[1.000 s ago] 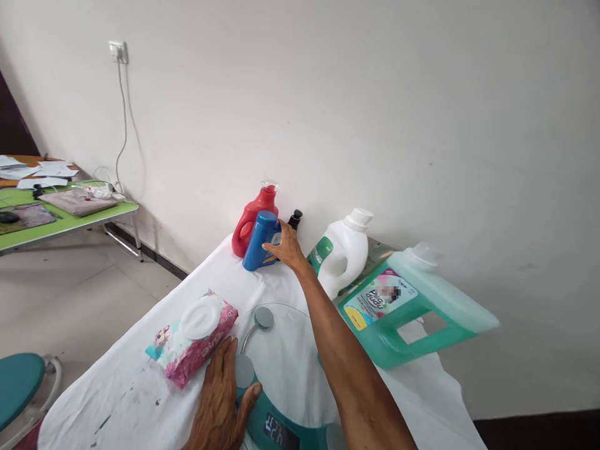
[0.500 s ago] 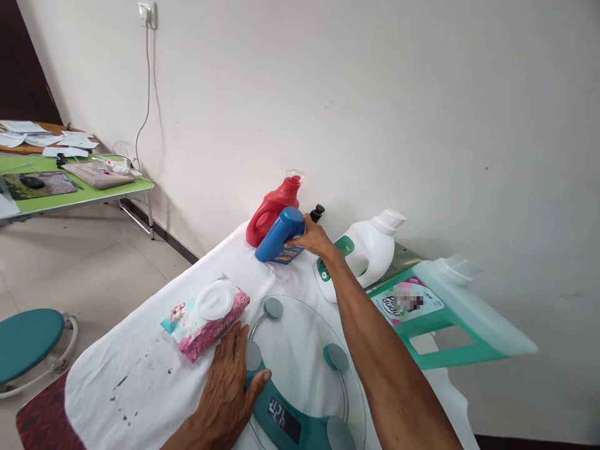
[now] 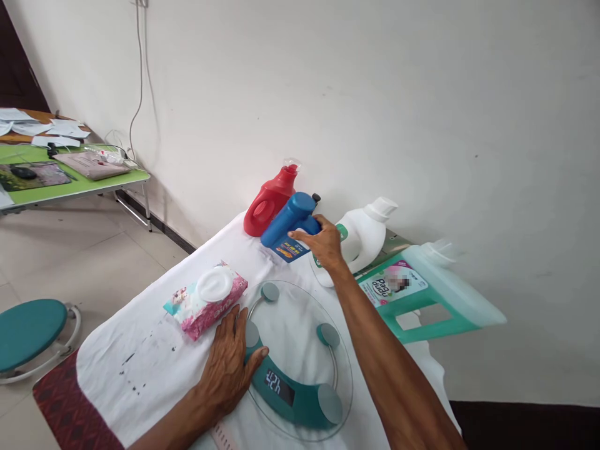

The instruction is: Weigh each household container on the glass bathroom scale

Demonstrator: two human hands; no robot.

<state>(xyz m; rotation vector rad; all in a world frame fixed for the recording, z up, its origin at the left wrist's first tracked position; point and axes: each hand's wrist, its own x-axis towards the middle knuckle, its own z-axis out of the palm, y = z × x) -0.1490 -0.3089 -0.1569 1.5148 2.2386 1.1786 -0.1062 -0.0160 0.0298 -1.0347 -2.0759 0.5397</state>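
Observation:
A blue bottle point(image 3: 287, 226) with a yellow-and-white label is tilted in the grip of my right hand point(image 3: 323, 240), whose fingers close around its upper right part. Behind it stands a red jug point(image 3: 270, 200), and a small black cap point(image 3: 315, 199) peeks out beside the blue bottle. My left hand point(image 3: 227, 362) lies flat with fingers stretched, its thumb on the left edge of a round glass scale point(image 3: 290, 312) with a lit display. Just beyond those fingertips is a pink pack of wipes point(image 3: 209, 299) with a white lid.
To the right of my right forearm are a white jug point(image 3: 363, 234) and a large green detergent bottle point(image 3: 435, 294). A white cloth point(image 3: 122, 337) covers the table. At left are a teal stool point(image 3: 30, 334) and a green desk point(image 3: 94, 184) with papers and a mouse.
My right hand has shifted the blue bottle slightly right, away from the red jug, and more of its label shows. My left hand stays by the scale. The view has moved a little.

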